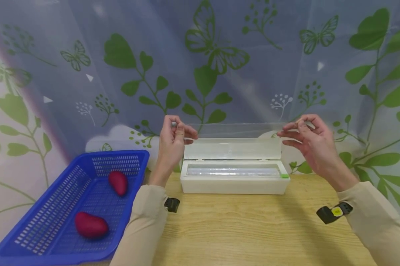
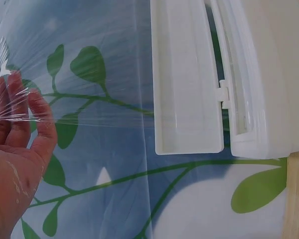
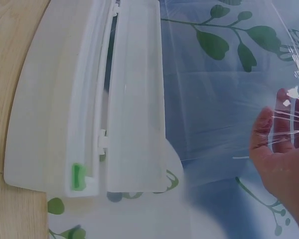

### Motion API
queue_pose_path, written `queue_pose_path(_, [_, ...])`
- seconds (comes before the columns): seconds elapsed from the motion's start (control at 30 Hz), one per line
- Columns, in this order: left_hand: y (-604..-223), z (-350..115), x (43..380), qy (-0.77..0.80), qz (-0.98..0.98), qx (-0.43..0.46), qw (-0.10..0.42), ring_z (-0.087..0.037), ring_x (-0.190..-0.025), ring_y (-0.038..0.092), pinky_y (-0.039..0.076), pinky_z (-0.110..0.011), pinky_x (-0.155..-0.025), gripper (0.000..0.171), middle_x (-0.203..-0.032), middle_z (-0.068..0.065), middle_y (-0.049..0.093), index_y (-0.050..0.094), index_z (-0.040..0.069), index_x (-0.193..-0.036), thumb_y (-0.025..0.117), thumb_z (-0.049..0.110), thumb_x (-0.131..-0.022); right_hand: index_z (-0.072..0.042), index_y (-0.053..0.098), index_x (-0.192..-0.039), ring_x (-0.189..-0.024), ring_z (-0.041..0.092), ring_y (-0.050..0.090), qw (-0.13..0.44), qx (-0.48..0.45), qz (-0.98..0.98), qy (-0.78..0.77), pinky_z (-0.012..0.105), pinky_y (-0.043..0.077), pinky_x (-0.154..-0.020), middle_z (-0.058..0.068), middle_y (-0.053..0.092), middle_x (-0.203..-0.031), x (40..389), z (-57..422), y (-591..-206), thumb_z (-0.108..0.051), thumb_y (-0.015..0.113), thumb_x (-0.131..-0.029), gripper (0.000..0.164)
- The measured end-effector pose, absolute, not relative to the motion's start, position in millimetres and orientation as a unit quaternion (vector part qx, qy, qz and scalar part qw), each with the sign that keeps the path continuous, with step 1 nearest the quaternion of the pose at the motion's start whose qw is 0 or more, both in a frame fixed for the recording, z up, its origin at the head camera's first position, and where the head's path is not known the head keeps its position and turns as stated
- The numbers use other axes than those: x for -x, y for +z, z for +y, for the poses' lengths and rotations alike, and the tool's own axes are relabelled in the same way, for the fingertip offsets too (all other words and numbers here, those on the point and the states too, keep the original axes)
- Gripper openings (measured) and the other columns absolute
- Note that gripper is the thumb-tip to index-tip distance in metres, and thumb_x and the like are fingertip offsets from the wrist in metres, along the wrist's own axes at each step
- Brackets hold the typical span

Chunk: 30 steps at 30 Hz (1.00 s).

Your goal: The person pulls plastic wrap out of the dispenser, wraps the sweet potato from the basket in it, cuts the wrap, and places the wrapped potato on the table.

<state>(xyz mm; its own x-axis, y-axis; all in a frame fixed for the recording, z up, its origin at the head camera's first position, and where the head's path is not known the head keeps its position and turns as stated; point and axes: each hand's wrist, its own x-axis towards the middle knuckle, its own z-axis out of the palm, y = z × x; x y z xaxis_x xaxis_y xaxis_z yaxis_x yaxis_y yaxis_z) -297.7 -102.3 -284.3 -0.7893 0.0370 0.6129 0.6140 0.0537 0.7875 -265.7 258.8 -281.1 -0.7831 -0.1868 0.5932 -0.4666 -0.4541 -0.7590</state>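
Observation:
Clear cling film [image 1: 236, 129] stretches as a thin sheet between my two raised hands, above a white film dispenser box [image 1: 233, 186]. Thumb and fingers of my left hand [image 1: 174, 138] pinch its left corner. At the other corner, my right hand [image 1: 314, 142] pinches the film the same way. Creases run across the film [image 2: 89, 107] toward the fingers in the left wrist view. The right wrist view shows similar folds of film over the fingers [image 3: 281, 117]. The dispenser's lid [image 1: 233, 148] stands raised at the back, and a film roll [image 1: 233, 171] lies inside.
To the left is a blue plastic basket [image 1: 63, 256] with perforated sides. It holds two smooth dark red, kidney-shaped things, one red thing [image 1: 118, 183] farther back and one red thing [image 1: 91, 225] nearer. Behind the wooden table [image 1: 240, 225] hangs a leaf-and-butterfly patterned curtain [image 1: 266, 74].

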Motion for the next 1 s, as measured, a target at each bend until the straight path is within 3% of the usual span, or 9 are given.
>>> queue_pose_path(0.3, [-281.6, -105.8, 297.0, -0.647, -0.685, 0.244, 0.228, -0.019, -0.08, 0.076, 0.063, -0.04, -0.075, 0.013, -0.095, -0.021, 0.074, 0.041, 0.017, -0.103, 0.035, 0.026, -0.11, -0.001, 0.051, -0.11, -0.1, 0.028, 0.076, 0.086, -0.322, -0.508, 0.795, 0.035, 0.063, -0.083, 0.015, 0.076, -0.105, 262.3, 255.7, -273.8, -0.006, 0.041, -0.108, 0.011])
queue_pose_path(0.47, [-278.9, -107.3, 295.9, -0.664, -0.669, 0.256, 0.215, -0.032, -0.087, 0.077, 0.063, -0.038, -0.076, 0.012, -0.1, -0.018, 0.074, 0.041, 0.019, -0.105, 0.035, 0.028, -0.11, -0.002, 0.051, -0.109, -0.103, 0.031, 0.075, 0.056, -0.325, -0.483, 0.811, 0.037, 0.062, -0.084, 0.017, 0.076, -0.108, 260.9, 256.9, -270.4, -0.005, 0.038, -0.109, 0.014])
queue_pose_path(0.6, [-278.1, -107.8, 296.7, -0.678, -0.655, 0.261, 0.207, -0.029, -0.086, 0.077, 0.064, -0.037, -0.077, 0.01, -0.097, -0.009, 0.076, 0.042, 0.021, -0.104, 0.036, 0.027, -0.109, -0.002, 0.051, -0.11, -0.106, 0.033, 0.074, 0.032, -0.332, -0.467, 0.819, 0.038, 0.062, -0.086, 0.019, 0.075, -0.11, 259.8, 257.8, -267.8, -0.005, 0.037, -0.109, 0.014])
queue_pose_path(0.7, [-276.2, -108.0, 296.4, -0.683, -0.65, 0.263, 0.205, -0.018, -0.082, 0.077, 0.064, -0.038, -0.078, 0.01, -0.093, -0.003, 0.077, 0.043, 0.022, -0.104, 0.036, 0.027, -0.109, -0.002, 0.05, -0.111, -0.108, 0.033, 0.073, 0.021, -0.34, -0.462, 0.819, 0.038, 0.061, -0.087, 0.019, 0.075, -0.112, 259.8, 258.2, -265.9, -0.005, 0.036, -0.109, 0.015])
queue_pose_path(1.0, [-267.3, -104.5, 297.1, -0.687, -0.644, 0.264, 0.209, -0.016, -0.079, 0.077, 0.063, -0.048, -0.083, 0.011, -0.088, 0.005, 0.076, 0.043, 0.019, -0.103, 0.037, 0.026, -0.109, -0.001, 0.051, -0.111, -0.107, 0.033, 0.074, 0.023, -0.35, -0.456, 0.818, 0.038, 0.061, -0.087, 0.02, 0.075, -0.112, 259.4, 259.3, -260.9, -0.004, 0.035, -0.109, 0.016])
